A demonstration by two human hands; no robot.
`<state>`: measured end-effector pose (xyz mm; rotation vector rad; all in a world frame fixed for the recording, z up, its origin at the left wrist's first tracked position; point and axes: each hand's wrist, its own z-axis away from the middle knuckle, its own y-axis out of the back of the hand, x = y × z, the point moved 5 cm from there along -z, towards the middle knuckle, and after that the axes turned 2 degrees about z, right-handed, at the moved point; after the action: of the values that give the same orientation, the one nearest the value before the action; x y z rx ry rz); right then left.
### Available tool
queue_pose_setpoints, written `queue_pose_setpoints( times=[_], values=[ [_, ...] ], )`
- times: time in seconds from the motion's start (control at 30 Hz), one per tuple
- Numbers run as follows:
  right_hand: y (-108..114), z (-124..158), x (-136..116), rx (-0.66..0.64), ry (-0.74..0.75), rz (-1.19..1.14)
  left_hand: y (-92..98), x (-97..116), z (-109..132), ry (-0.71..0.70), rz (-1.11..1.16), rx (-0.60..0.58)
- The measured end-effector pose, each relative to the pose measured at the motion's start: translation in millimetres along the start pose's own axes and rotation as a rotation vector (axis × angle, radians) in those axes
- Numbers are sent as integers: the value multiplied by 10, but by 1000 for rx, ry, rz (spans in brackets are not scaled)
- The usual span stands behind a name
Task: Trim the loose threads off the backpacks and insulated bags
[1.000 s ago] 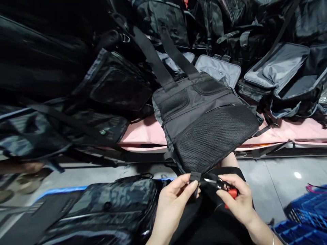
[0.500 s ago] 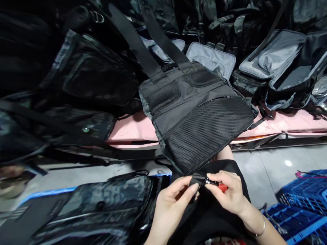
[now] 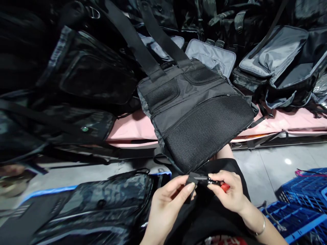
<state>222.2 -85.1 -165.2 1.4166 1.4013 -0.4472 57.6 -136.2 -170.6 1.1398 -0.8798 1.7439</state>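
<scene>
left fingers (image 3: 186,192) pinch black strap (image 3: 192,178) | right fingers (image 3: 221,176) hold red-handled tool (image 3: 211,181) | backpack (image 3: 204,127) beyond

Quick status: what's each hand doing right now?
Left hand: closed, pinching a black strap piece.
Right hand: closed, holding a small tool with a red part.

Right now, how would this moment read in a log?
left hand: pinches strap | right hand: holds red-handled tool, tip at strap | bag: mesh side up, over pink surface | blue crates: right

grey tiled floor (image 3: 249,165) with a bright glint (image 3: 287,161), beside a pink surface (image 3: 130,128), probably a tabletop
</scene>
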Motion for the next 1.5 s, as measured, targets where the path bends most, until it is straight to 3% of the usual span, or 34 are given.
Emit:
queue_pose_setpoints(
  times=[0.5, 0.67, 0.73, 0.83, 0.9, 1.0, 1.1, 1.17, 1.23, 1.37, 1.43, 1.5],
  values=[
    [28, -12, -67, 49, 11, 13, -23, -11, -1, -8, -89, -25],
    [49, -25, -69, -20, -5, -33, -54, -22, -6, 17, -19, -77],
    [73, -27, -27, 2, -44, -103, -112, -50, 4, 106, 165, -156],
    [78, -21, 118, 87, -203, -330, -277, -116, 59, 317, 574, -375],
    [8, -27, 197, 77, -303, -516, -397, -150, 114, 435, 778, -528],
    [-141, -64, 210, -46, -387, -670, -538, -218, 186, 560, 902, -675],
    [-202, -105, 175, -110, -436, -701, -616, -277, 227, 642, 907, -719],
    [-191, -125, 165, -105, -460, -700, -619, -301, 234, 664, 831, -683],
    [-170, -132, 175, -91, -488, -678, -551, -306, 201, 590, 664, -539],
    [-164, -124, 201, -63, -536, -598, -277, -160, 115, 143, 178, -125],
    [-181, -118, 196, -51, -537, -552, -201, -87, 118, -22, -35, -17],
    [-182, -107, 193, -25, -527, -503, -160, -75, 110, -54, -120, 34]
  ],
)
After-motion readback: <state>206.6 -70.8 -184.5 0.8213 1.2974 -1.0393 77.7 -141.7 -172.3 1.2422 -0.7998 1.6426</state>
